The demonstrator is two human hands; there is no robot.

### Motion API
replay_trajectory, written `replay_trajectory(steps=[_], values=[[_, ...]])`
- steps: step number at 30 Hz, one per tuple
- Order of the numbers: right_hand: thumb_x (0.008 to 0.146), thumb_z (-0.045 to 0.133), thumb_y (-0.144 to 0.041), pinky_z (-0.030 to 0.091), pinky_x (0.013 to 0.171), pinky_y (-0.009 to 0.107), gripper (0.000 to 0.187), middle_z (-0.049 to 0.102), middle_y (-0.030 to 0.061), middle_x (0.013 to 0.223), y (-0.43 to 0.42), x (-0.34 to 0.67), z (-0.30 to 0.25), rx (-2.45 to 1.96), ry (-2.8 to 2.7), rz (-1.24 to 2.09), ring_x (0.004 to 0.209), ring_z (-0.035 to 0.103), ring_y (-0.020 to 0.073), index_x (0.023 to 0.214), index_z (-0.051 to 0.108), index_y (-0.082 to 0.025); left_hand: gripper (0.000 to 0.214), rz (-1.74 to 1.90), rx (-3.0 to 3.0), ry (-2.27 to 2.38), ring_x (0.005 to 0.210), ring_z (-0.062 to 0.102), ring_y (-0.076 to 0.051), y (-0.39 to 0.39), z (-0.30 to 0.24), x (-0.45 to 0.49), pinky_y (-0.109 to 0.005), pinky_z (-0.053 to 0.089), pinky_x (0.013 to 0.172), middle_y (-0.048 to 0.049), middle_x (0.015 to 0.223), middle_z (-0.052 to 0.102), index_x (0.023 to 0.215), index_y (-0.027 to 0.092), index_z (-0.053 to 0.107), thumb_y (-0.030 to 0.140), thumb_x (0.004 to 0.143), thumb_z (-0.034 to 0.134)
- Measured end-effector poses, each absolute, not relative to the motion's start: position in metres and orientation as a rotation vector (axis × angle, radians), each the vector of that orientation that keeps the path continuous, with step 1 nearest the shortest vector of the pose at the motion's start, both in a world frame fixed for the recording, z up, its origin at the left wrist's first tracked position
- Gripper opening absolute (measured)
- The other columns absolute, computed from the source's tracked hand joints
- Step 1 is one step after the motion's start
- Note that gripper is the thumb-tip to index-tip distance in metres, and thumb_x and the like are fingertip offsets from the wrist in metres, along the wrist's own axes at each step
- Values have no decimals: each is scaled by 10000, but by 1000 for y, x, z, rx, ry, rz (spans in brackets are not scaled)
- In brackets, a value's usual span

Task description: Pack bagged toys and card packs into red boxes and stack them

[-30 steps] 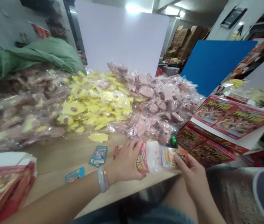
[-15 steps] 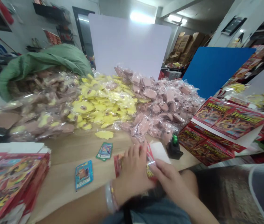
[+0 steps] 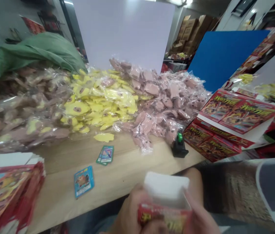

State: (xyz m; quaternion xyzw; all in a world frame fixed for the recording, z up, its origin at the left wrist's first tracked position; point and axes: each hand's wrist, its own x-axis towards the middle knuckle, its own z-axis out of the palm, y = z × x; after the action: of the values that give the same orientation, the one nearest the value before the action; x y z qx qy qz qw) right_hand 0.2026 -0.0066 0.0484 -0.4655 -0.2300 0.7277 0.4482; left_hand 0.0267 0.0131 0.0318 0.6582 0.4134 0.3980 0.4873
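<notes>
My left hand (image 3: 130,214) and my right hand (image 3: 200,217) are at the bottom of the view, close to my body. Between them they hold a red printed carton (image 3: 164,216) by its sides, with a white flap (image 3: 166,185) standing up from its top. The hands partly cover the carton's print. Beyond them on the wooden table (image 3: 61,191) lie a blue picture card (image 3: 83,181) and a small stack of green-edged cards (image 3: 105,154). Neither hand touches these cards.
Heaps of plastic-bagged pink and yellow pieces (image 3: 110,104) fill the table's far side, with a green sack (image 3: 37,53) behind them. Red boxes (image 3: 234,120) are stacked at right, and flat red cartons (image 3: 10,191) at left. A black-and-green device (image 3: 180,147) stands near the table edge.
Both hands have drawn back off the table toward me, taking the carton to the bottom of the view. Its white flap now stands upright, and the view has tilted slightly upward.
</notes>
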Motion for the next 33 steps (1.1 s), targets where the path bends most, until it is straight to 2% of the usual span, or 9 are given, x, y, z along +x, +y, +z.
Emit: replay_trajectory(steps=[3, 8, 11, 14, 21, 25, 27, 30, 33], values=[[677, 621, -408, 441, 838, 410, 398, 689, 115, 897, -3, 201, 52, -1140, -566, 1928, 865, 623, 277, 957, 679, -131, 301, 703, 1526, 1133, 699, 546, -160, 17, 27, 30, -265, 437, 656, -2, 767, 576, 856, 201, 453, 298, 669, 668], [857, 437, -397, 362, 945, 370, 363, 610, 84, 1132, 30, 210, 71, -1106, -1441, 1817, 1050, 534, 216, 1111, 616, -211, 519, 708, 1321, 1347, 789, 562, -179, 19, 19, 35, -305, 426, 749, -26, 875, 583, 1106, 181, 296, 238, 695, 608], [841, 482, -380, 421, 868, 337, 318, 639, 71, 1044, 39, 204, 76, -1148, -1725, 1642, 965, 566, 196, 1077, 635, -232, 713, 737, 1272, 1368, 802, 573, -182, 16, 26, 31, -323, 419, 789, -17, 885, 591, 1246, 188, 179, 199, 674, 606], [809, 539, -352, 457, 799, 313, 327, 651, 43, 1006, 36, 192, 74, -1235, -1723, 1671, 887, 588, 186, 1112, 609, -249, 766, 695, 1342, 1325, 880, 569, -212, 14, 30, 23, -354, 414, 828, -53, 984, 589, 1264, 195, 212, 203, 633, 647], [880, 401, -322, 457, 798, 311, 317, 680, 23, 873, 38, 182, 93, -1255, -1766, 1656, 832, 602, 185, 1035, 654, -210, 893, 731, 1377, 1207, 873, 578, -220, 6, 13, 17, -359, 453, 806, -87, 1036, 580, 1284, 171, 214, 241, 566, 741], [799, 540, -353, 438, 862, 327, 391, 611, 70, 1096, 28, 172, 103, -1115, -2126, 1574, 975, 566, 218, 1168, 562, -224, 1000, 755, 1316, 1194, 902, 575, -196, 10, 19, 11, -338, 459, 826, -86, 1103, 550, 1360, 178, 137, 172, 563, 739], [760, 583, -357, 405, 917, 351, 492, 526, 103, 1219, 17, 172, 91, -1122, -2164, 1369, 1082, 508, 241, 1226, 502, -222, 898, 681, 1304, 1013, 920, 582, -177, 23, 34, 2, -311, 473, 818, -79, 1165, 534, 1372, 199, 187, 151, 632, 692], [829, 446, -353, 419, 890, 383, 336, 524, 116, 1171, 20, 204, 60, -1376, -1739, 859, 1074, 504, 234, 1124, 541, -223, 441, 540, 1578, 712, 913, 587, -160, 57, 59, -14, -293, 481, 801, -35, 1067, 606, 1228, 245, 490, 170, 797, 543], [772, 513, -380, 446, 817, 437, 378, 528, 151, 1101, 60, 269, 36, -1772, -1141, 540, 977, 535, 260, 1095, 519, -183, 317, 788, 2023, 752, 962, 560, -162, 96, 66, -13, -303, 462, 837, -41, 1057, 601, 1139, 269, 575, 183, 861, 448]])
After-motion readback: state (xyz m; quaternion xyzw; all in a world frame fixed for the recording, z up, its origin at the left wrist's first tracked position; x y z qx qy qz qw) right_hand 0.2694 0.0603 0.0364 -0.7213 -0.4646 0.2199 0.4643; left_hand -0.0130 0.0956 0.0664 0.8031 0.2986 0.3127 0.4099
